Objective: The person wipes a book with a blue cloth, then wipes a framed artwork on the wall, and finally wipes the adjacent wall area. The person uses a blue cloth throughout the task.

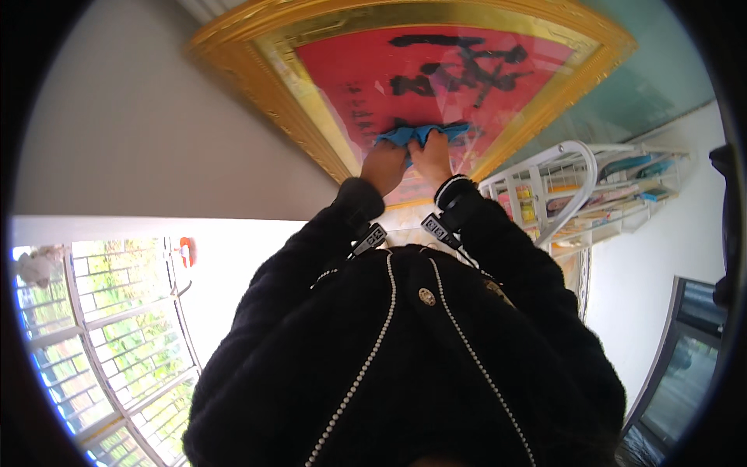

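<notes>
A gold picture frame (303, 117) holds a glazed red sheet (362, 70) with large black brush characters and smaller ones beside them. Both hands grip one blue cloth (429, 133) near the lower middle of the red sheet. My left hand (385, 165) is closed on the cloth's left part. Close beside it, my right hand (430, 156) bunches the right part. The cloth lies against the picture's surface, and the fingertips are partly hidden in its folds. Dark sleeves cover both arms, with a small device at each wrist.
To the right stands a white metal rack (543, 198) filled with books and packets, with a curved rail (583, 192) nearest the frame. A plain grey surface (175, 134) borders the frame on the left. A barred window (128, 327) is at lower left and a dark-framed window or door (677, 350) at lower right.
</notes>
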Available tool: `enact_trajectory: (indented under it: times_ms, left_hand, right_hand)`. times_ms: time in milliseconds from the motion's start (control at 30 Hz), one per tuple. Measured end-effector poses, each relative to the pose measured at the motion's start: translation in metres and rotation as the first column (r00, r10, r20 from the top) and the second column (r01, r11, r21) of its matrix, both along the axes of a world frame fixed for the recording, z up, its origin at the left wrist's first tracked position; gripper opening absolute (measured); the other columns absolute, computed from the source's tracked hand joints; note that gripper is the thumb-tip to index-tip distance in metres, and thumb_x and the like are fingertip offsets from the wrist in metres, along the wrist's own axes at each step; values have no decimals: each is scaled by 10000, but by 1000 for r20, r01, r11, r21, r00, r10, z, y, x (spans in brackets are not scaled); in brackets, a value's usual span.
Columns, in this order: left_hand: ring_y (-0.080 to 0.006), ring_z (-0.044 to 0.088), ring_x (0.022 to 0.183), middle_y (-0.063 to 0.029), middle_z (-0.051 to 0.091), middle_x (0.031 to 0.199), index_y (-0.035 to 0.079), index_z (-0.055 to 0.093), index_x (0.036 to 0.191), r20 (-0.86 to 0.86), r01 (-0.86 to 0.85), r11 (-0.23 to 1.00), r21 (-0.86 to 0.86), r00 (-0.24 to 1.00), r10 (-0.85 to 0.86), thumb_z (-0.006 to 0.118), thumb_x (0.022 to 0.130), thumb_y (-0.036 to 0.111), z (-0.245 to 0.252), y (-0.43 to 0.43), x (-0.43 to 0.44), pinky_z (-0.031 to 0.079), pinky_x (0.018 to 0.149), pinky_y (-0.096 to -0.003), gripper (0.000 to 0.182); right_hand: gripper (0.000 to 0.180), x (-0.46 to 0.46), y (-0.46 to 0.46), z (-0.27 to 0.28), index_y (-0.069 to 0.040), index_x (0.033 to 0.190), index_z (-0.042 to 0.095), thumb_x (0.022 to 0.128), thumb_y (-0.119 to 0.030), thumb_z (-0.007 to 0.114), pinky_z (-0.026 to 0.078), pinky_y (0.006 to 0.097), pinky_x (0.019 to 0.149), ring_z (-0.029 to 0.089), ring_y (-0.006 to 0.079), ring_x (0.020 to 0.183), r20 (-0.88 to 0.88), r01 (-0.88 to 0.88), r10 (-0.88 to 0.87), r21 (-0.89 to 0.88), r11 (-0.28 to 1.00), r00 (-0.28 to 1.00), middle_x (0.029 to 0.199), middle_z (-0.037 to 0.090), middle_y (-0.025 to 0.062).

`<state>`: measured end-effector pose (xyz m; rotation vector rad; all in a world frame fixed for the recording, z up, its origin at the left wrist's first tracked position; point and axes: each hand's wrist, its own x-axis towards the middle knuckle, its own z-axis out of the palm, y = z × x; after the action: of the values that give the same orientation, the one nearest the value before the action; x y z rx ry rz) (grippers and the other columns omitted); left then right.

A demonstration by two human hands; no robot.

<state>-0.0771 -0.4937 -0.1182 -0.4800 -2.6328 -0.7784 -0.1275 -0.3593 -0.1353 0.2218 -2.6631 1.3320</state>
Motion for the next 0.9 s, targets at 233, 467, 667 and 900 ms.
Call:
enact_trajectory:
  times_ms: [233,467,667,900]
  left_hand:
    - [-445,594,904,-270,642,936,-25,649,875,-31,-258,964,71,965,260,610,787,69,36,-73,48,478,797,-521,135]
    - [-454,537,1040,-250,578,1102,-23,584,1111,-218,-258,938,231,926,308,590,833,4,123,-82,49,435,876,-502,279]
    - [-451,552,987,-246,592,1050,-10,604,1061,-396,-109,965,239,896,199,599,827,23,190,-48,16,445,824,-499,236]
    - [-455,562,919,-217,605,1029,3,599,1028,-541,54,982,179,839,52,626,790,57,225,38,-34,461,784,-501,245]
  right_hand:
    - [258,44,-92,60,30,910,548,815,-172,677,447,482,733,533,448,879,-199,-279,248,-147,949,948,942,512,238]
    - [176,47,-102,173,-15,949,547,828,-89,651,455,473,712,533,432,899,-407,-444,380,-71,893,830,966,485,197]
    - [154,32,-57,250,-81,964,600,830,-108,671,510,439,654,607,354,842,-649,-308,229,-9,951,726,999,529,113]
    - [177,5,35,276,-84,979,609,827,-131,686,516,417,695,609,330,922,-742,1,27,37,999,670,1044,569,89]
